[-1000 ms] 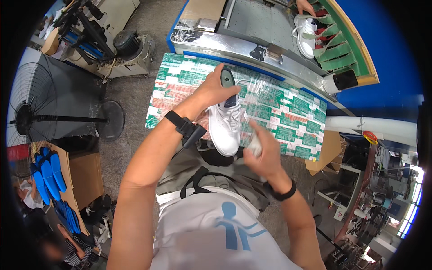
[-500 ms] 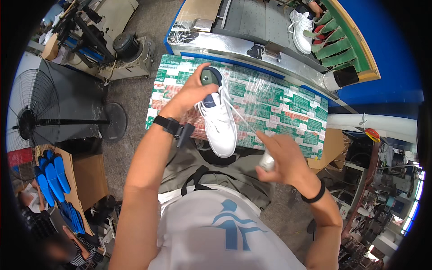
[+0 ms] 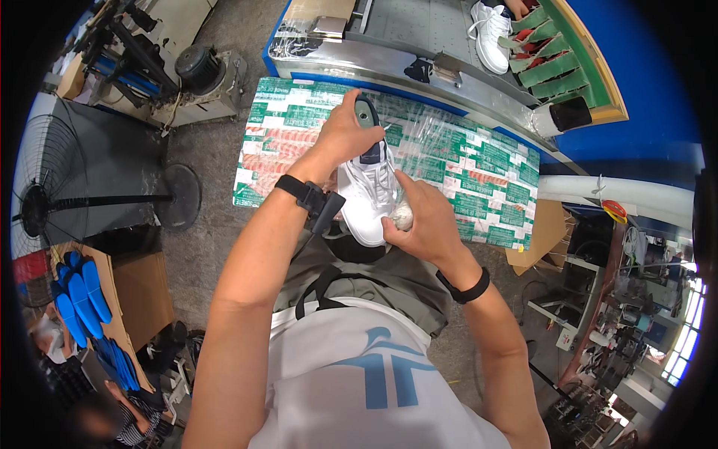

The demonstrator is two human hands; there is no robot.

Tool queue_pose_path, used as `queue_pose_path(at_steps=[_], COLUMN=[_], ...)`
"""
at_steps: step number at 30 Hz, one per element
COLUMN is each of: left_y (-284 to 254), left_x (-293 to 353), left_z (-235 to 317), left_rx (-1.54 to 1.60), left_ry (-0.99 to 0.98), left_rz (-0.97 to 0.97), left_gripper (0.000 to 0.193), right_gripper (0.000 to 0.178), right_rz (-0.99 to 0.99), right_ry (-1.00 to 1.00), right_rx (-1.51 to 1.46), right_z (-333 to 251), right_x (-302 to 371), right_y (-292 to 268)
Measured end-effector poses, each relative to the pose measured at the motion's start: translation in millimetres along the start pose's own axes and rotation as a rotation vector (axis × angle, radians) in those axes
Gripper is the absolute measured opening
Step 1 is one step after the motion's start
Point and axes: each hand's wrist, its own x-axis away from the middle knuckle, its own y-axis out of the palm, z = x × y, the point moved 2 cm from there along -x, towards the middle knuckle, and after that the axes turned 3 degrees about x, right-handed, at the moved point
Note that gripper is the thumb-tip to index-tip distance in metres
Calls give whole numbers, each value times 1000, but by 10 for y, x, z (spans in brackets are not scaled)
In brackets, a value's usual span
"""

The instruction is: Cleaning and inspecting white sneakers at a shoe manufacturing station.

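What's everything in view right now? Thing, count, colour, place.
shoe in hand: 1, white, over the patterned board, held between both hands
wad: 1, pale, crumpled, in the right hand against the shoe's side
patterned board: 1, green, red and white, in front of the person
second shoe: 1, white, on the grey bench top beyond the board
grey bench: 1, blue-edged, at the top
green rack: 1, green with red slots, upper right
floor fan: 1, black, left
insoles: a stack, count unclear, blue, lower left
motor: 1, dark, upper left
left hand: grips the shoe's heel end, black watch on the wrist
right hand: presses the wad to the shoe, black band on the wrist
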Motion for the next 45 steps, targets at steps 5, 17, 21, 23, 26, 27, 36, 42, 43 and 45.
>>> queue_pose_path(at_steps=[5, 17, 21, 23, 26, 27, 36, 42, 43, 45], left_y=[-58, 57, 121, 131, 154, 136, -114, -476, -475, -411], left_x=[36, 13, -2, -26, -41, -40, 98, 621, 818, 1193], left_z=[-109, 39, 15, 14, -42, -80, 3, -365, -403, -618], left_rx=[112, -61, -142, -125, -108, -103, -89, 959, 992, 933], left_ry=[-2, -68, -43, -46, -31, -22, -20, -245, -313, -312], left_rz=[-16, -20, 64, 39, 18, 28, 27, 123, 148, 247], left_gripper=[108, 113, 106, 110, 114, 114, 107, 97, 95, 88], right_gripper=[87, 100, 99, 98, 94, 92, 83, 60, 54, 46], right_rz=[-160, 55, -69, 20, -22, 2, 189, 148, 157, 183], right_ry=[-23, -214, -113, -143, -17, -31, 351, 324, 287, 251], right_rx=[93, 173, 182, 125, 42, -9, -564, -313, -331, -400], right_z=[-106, -288, -211, -242, -339, -392, 152, 80, -45, -311], right_x=[232, -34, -19, -50, -26, 22, 476, -22, -73, -124], right_y=[-258, 250, 400, 427, 414, 378, 203, 834, 786, 719])
